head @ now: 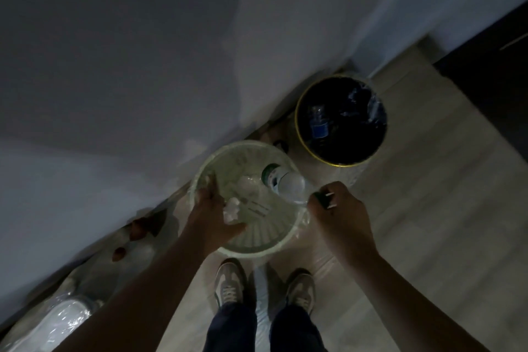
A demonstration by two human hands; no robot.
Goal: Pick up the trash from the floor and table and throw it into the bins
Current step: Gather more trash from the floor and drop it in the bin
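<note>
A pale green-white bin [249, 251] with a clear liner stands on the floor by the wall, with white scraps inside. My left hand [210, 216] hovers over its left side and holds a crumpled white paper [231, 209] between thumb and fingers. My right hand [340, 210] grips the neck of a clear plastic bottle [287, 183] with a green label. The bottle tilts base-first over the bin's right rim. A black bin [297, 123] with a yellow rim stands further right and holds a bottle with a blue label [320, 129].
The room is dim. A grey wall [143, 66] runs right behind both bins. My two shoes [230, 283] stand just in front of the white bin on pale floorboards. A plastic-wrapped white object [67, 314] lies at lower left; dark furniture [485, 71] is at upper right.
</note>
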